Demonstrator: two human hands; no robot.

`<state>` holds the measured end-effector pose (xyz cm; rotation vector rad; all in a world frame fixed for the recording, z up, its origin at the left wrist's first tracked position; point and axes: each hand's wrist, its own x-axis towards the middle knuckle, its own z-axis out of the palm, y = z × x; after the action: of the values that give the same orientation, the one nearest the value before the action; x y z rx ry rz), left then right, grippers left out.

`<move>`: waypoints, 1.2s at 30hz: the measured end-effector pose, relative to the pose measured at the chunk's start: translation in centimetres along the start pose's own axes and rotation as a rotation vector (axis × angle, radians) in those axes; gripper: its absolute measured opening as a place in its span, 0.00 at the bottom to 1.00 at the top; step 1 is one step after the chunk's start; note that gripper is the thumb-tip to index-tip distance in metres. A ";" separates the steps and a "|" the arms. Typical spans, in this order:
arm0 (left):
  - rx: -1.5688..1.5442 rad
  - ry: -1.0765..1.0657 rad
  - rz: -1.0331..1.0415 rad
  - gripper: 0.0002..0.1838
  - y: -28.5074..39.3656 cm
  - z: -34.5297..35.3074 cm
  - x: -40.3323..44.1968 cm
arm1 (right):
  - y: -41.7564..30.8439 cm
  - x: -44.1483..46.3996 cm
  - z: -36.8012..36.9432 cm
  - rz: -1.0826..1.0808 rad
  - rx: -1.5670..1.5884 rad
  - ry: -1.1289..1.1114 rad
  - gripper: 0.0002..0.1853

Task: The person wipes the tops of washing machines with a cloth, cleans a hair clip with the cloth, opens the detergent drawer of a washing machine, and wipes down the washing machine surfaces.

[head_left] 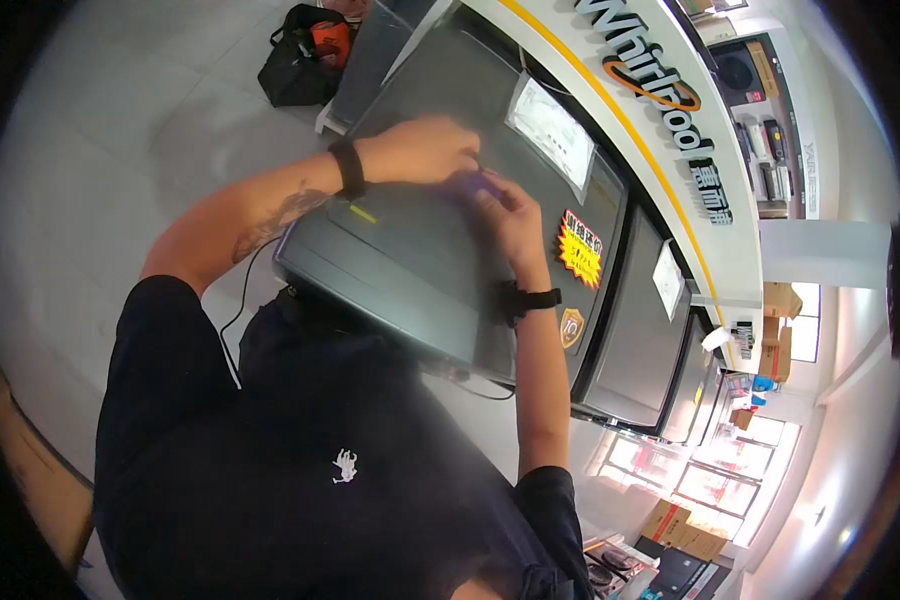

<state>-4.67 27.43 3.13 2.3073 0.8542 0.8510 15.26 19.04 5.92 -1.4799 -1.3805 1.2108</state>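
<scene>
Both of my hands meet over the dark grey top of an appliance (410, 250), possibly a washing machine. My left hand (420, 150) is closed with its fingers curled, and what they hold is hidden. My right hand (513, 215) is closed in a pinch close beside it, thumb and fingers together. Between the two hands shows a small blurred purple thing (467, 186), too smeared to name. A small yellow strip (363, 213) lies on the grey surface below my left wrist. Each wrist wears a black band.
A white paper sheet (553, 137), a red-and-yellow price sticker (579, 250) and a gold badge (571, 327) are on the appliance. More dark appliances (632, 350) stand in the row beside a Whirlpool sign (650, 80). A black bag (305, 60) sits on the floor; a thin cable (245, 290) hangs nearby.
</scene>
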 end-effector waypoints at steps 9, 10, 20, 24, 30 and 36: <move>-0.015 0.046 -0.030 0.13 0.2 -0.2 -0.1 | 0.6 0.3 -0.7 -0.014 -0.075 -0.040 0.21; -0.014 0.023 -0.037 0.14 0.2 -0.2 -0.1 | 0.4 0.1 -0.8 0.011 -0.076 -0.054 0.22; 0.026 -0.198 -0.066 0.23 0.4 -1.5 -0.6 | 1.8 0.1 -1.5 -0.197 0.024 -0.234 0.33; 0.020 -0.300 0.012 0.33 -1.0 -4.5 -1.5 | 0.9 0.6 -1.1 -0.402 -0.560 -0.229 0.37; 0.010 -0.314 0.023 0.38 -2.8 -5.4 -3.1 | -0.3 1.6 0.8 -0.312 -0.771 -0.178 0.36; 0.042 -0.267 -0.019 0.35 -3.7 -5.8 -1.9 | -0.8 3.5 1.7 -0.280 -0.865 -0.071 0.30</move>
<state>-11.26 30.03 3.84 2.3762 0.7810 0.5055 13.27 22.44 5.78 -1.7013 -2.2325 0.4842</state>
